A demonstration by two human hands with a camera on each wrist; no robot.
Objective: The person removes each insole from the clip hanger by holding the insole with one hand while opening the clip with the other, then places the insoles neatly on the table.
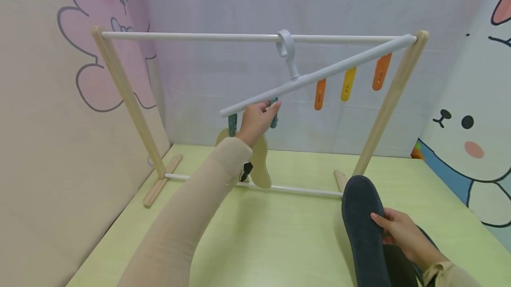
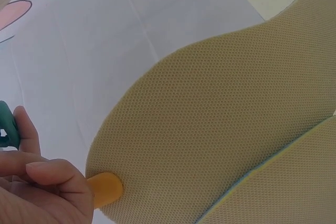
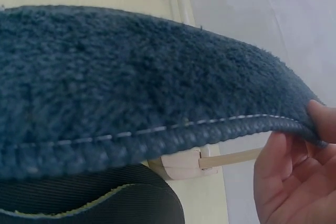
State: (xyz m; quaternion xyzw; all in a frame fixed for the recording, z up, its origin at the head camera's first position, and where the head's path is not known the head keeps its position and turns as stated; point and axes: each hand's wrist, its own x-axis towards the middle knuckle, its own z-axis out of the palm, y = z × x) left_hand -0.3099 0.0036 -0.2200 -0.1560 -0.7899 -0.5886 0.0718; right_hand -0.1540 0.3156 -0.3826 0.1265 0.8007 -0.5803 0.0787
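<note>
Hanger (image 1: 339,67): white, hooked over the top bar of the rack (image 1: 392,100) and tilted, with its left end lower.
Left hand (image 1: 257,123): up under the hanger's low half, thumb and fingers pinching a green clip (image 1: 274,120); my wrist view crops that clip, so I can't judge how hard the squeeze is.
Beige insoles (image 2: 210,98): two, hanging below that hand; I see an amber clip (image 2: 106,189) on the edge of one.
Right hand (image 1: 403,233): well apart from the left, gripping the edge of a dark blue insole.
Dark blue insole (image 1: 361,225): rounded end up, above the table (image 1: 299,229), near the rack's right leg.
Black insole (image 3: 94,198): ribbed, just beside the blue one.
Other clips (image 1: 320,95): orange, yellow and orange, along the hanger's high half.
</note>
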